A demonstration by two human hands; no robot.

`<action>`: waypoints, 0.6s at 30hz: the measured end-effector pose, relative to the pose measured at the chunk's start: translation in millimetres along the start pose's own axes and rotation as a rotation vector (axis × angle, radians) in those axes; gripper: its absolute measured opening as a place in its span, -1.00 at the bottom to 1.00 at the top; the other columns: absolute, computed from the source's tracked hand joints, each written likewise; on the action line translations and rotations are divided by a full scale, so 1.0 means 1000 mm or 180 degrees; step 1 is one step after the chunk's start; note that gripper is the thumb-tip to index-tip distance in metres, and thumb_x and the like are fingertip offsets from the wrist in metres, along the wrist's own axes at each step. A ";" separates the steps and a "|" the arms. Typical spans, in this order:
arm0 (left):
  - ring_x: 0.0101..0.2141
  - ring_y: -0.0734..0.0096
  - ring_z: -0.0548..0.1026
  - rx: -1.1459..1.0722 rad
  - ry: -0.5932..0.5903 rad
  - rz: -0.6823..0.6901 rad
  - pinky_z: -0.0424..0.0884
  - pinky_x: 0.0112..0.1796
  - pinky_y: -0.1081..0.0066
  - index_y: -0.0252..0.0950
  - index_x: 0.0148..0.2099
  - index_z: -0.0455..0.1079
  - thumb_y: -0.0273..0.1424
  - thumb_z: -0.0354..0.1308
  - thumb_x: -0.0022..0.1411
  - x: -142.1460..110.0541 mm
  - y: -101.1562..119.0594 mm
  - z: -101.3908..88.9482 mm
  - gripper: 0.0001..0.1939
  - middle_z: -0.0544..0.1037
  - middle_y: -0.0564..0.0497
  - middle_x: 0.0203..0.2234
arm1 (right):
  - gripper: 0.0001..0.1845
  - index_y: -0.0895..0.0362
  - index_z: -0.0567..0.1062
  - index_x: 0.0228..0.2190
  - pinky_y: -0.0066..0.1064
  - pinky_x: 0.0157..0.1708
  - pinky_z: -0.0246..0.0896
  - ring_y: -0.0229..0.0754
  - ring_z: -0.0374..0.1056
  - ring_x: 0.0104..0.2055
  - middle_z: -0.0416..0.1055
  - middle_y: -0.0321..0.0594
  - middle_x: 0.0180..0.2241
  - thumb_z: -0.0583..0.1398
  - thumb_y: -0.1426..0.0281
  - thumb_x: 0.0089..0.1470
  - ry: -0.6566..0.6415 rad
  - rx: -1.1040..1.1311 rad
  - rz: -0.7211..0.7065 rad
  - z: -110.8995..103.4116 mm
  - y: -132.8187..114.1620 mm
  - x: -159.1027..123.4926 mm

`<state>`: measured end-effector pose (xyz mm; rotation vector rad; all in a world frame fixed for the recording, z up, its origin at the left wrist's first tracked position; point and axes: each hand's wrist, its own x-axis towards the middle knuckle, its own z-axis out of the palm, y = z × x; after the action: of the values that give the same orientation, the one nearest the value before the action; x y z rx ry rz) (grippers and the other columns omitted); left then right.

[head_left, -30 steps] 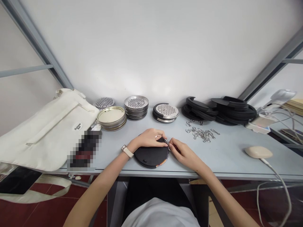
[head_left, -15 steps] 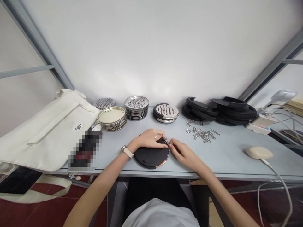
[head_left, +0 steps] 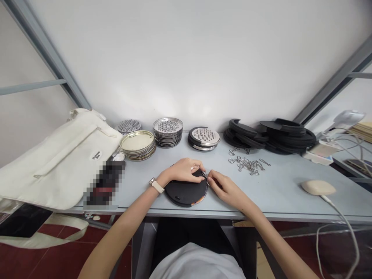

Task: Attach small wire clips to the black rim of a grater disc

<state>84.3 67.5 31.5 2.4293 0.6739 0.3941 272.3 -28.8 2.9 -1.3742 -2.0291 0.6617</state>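
A round black disc [head_left: 186, 193] lies flat near the desk's front edge, with an orange patch and a metal rim at its lower right. Across its top rests my left hand [head_left: 186, 170], wearing a ring and a watch. The thumb and a finger of that hand close on a small metal clip [head_left: 205, 175] at the disc's right edge. From the right, my right hand [head_left: 222, 185] pinches the same clip with its fingertips. Where the clip meets the rim is partly hidden by my fingers.
Along the wall stand gold lids [head_left: 137, 141], metal grater discs [head_left: 167, 128], a grater in a black holder [head_left: 205, 137] and stacked black holders [head_left: 286, 135]. Several loose metal clips [head_left: 250, 164] lie below them. A cream bag [head_left: 66, 162] sits left; a white corded device [head_left: 318, 187] right.
Almost nothing differs. Both hands stay at the disc's right edge on the clip, with only tiny finger shifts; the view drifts slightly.
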 end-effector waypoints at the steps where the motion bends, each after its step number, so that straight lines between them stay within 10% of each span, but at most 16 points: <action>1: -0.52 0.51 0.31 -0.0006 -0.0007 -0.0010 0.20 -0.45 0.53 -0.23 -0.21 0.44 -0.25 0.19 0.03 0.000 0.000 0.000 -0.74 0.35 0.14 -0.60 | -0.74 0.09 0.23 -0.44 -0.43 -0.42 0.09 -0.27 0.15 -0.48 0.24 -0.35 -0.51 -0.08 0.30 0.26 -0.0003 -0.0005 -0.0003 0.000 0.000 0.000; 18: -0.55 0.52 0.28 -0.0034 0.0011 -0.0010 0.17 -0.48 0.53 -0.23 -0.22 0.44 -0.30 0.20 0.01 0.000 0.002 -0.001 -0.76 0.30 0.16 -0.65 | -0.74 0.08 0.19 -0.48 -0.45 -0.51 0.00 -0.30 0.05 -0.54 0.15 -0.40 -0.56 -0.01 0.24 0.22 0.0008 -0.0013 0.0092 0.001 -0.003 0.000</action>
<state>84.8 66.8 33.6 2.4177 0.6753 0.3999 270.0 -30.3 4.0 -1.4085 -2.0131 0.6683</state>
